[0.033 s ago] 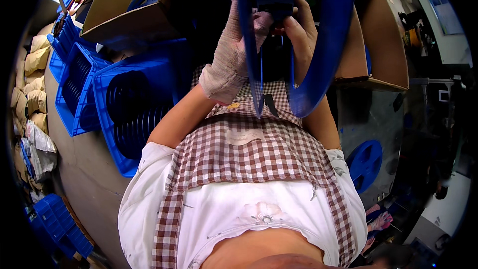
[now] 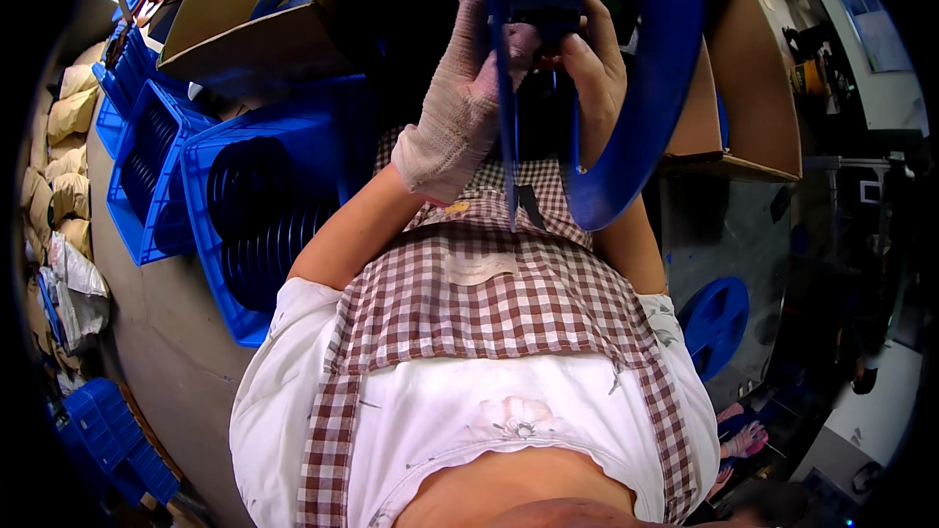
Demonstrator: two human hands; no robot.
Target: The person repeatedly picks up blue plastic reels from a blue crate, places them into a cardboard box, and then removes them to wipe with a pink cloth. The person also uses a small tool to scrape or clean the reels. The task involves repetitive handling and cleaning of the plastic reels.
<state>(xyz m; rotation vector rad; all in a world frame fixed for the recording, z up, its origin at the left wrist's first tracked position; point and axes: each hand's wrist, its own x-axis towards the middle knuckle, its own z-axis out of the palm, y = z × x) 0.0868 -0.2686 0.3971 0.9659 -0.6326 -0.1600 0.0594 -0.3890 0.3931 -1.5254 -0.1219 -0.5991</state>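
Note:
A blue plastic reel (image 2: 653,122) is held up close in front of me, its two round flanges seen nearly edge-on. My left hand (image 2: 452,112), in a pale knitted glove, lies along the left flange with the thumb bent in at the dark middle of the reel. On the other side my right hand (image 2: 599,78), its fingers bare, reaches between the flanges, thumb and fingers curled at the middle. The right flange covers part of that hand and wrist. What lies between the fingertips is too dark to make out.
Blue crates (image 2: 227,318) with rows of dark discs stand on the floor at left. Cardboard boxes flank me, one far left (image 2: 245,44), one at right (image 2: 758,88). Another blue reel (image 2: 717,328) lies at lower right. A co-worker's gloved hand (image 2: 748,440) shows beyond it.
The reel has shifted slightly to the right, and its left flange now looks thinner, closer to edge-on. My left hand has moved a little to the right with it; both hands stay at its middle.

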